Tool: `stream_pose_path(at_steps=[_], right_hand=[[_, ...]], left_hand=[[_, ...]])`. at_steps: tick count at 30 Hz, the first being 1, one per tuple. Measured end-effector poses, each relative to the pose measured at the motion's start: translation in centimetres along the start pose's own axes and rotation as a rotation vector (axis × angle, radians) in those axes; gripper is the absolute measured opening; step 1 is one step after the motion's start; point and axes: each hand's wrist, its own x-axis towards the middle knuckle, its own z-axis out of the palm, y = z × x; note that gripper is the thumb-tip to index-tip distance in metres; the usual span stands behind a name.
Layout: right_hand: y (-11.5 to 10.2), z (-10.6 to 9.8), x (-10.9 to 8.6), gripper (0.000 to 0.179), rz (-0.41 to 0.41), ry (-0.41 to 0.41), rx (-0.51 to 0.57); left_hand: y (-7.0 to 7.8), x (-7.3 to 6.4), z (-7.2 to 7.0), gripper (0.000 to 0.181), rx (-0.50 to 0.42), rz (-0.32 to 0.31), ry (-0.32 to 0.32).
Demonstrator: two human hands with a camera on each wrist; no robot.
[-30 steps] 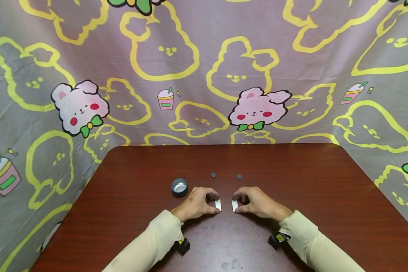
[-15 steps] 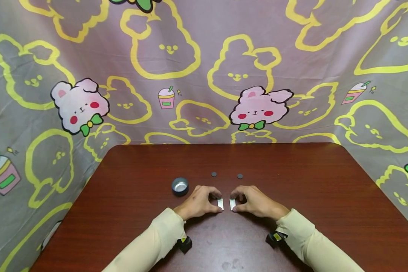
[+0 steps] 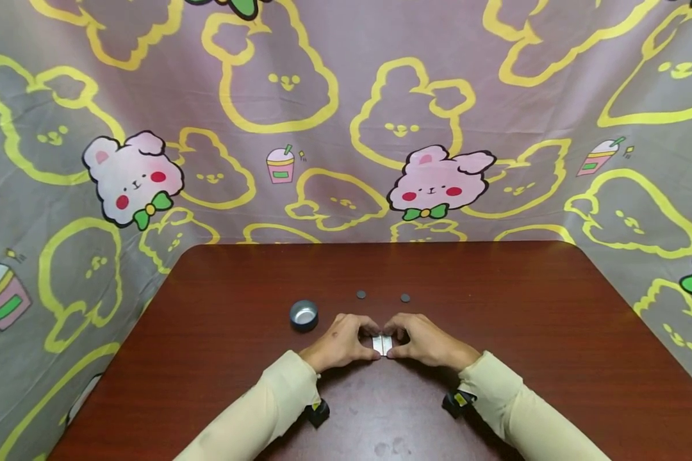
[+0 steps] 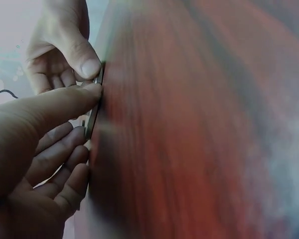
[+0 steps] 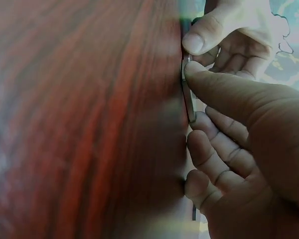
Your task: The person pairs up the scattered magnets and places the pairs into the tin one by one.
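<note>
Two small, flat white rectangular pieces lie side by side at the middle of the table, a thin dark line between them in the head view. My left hand (image 3: 340,339) pinches the left piece (image 3: 377,346) between thumb and fingers at its near and far ends. Mirroring it, my right hand (image 3: 429,340) pinches the right piece (image 3: 387,344) the same way. Both wrist views show the pieces edge-on: a thin edge (image 4: 91,122) close over the wood on the left hand's side, another thin edge (image 5: 190,103) on the right hand's. The two thumbs are almost together.
Beyond the hands, two small dark grey discs, one left (image 3: 361,294) and one right (image 3: 405,298), lie on the brown wooden table (image 3: 496,282). A small round dark container (image 3: 304,329) with a silvery inside stands left of them. Patterned cloth (image 3: 346,153) hangs behind the table.
Both hands have moved inward, bringing the two white pieces from a clear gap to side by side. The discs and the container have stayed where they were.
</note>
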Motion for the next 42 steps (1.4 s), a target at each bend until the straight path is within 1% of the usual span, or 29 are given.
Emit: stream_pose_path(at_steps=[3,6,9,13,17,20,22,25,27,29,31,33,35,38,42], right_hand=[[0.0,0.0,0.1,0.036,0.000,-0.026,0.002],[0.0,0.1,0.3,0.042,0.000,-0.058,-0.004],[0.0,0.1,0.5,0.046,0.000,-0.075,-0.022],[-0.2,0.1,0.6,0.047,0.008,-0.071,-0.049],[-0.4,0.1,0.6,0.042,-0.013,-0.044,-0.071],[-0.5,0.2,0.7,0.038,-0.022,-0.024,-0.086],[-0.6,0.3,0.8,0.036,-0.023,-0.019,-0.095],[-1.0,0.4,1.1,0.032,-0.012,-0.021,-0.111],[-1.2,0.3,1.3,0.030,0.015,-0.025,-0.122],[-1.5,0.2,1.4,0.029,0.063,-0.028,-0.127],[-1.7,0.1,1.4,0.031,0.132,-0.032,-0.120],[-1.8,-0.1,1.4,0.034,0.201,-0.029,-0.091],[-1.9,-0.3,1.3,0.035,0.252,-0.024,-0.051],[-1.9,-0.5,1.2,0.035,0.284,-0.009,0.000],[-1.6,-0.6,1.2,0.031,0.270,-0.007,0.033]], left_hand=[[-0.3,-0.3,-0.3,0.043,-0.056,-0.004,0.004],[-0.6,-0.8,-1.0,0.048,-0.140,-0.042,0.008],[-0.8,-1.3,-2.0,0.049,-0.215,-0.079,0.015],[-1.0,-1.9,-3.4,0.050,-0.281,-0.121,0.018],[-1.3,-2.6,-5.0,0.053,-0.295,-0.156,0.048],[-1.7,-3.2,-6.5,0.052,-0.287,-0.157,0.093],[-2.1,-3.7,-7.5,0.051,-0.299,-0.161,0.129],[-2.8,-4.6,-8.8,0.048,-0.307,-0.181,0.182],[-3.3,-5.2,-9.4,0.048,-0.314,-0.203,0.210],[-3.8,-5.6,-9.8,0.049,-0.306,-0.215,0.228],[-4.2,-5.9,-9.9,0.049,-0.299,-0.235,0.236],[-4.6,-6.2,-9.9,0.050,-0.290,-0.244,0.245],[-5.0,-6.6,-9.9,0.049,-0.284,-0.259,0.257],[-5.6,-7.1,-9.8,0.050,-0.279,-0.264,0.281],[-6.5,-7.6,-9.8,0.055,-0.269,-0.256,0.304]])
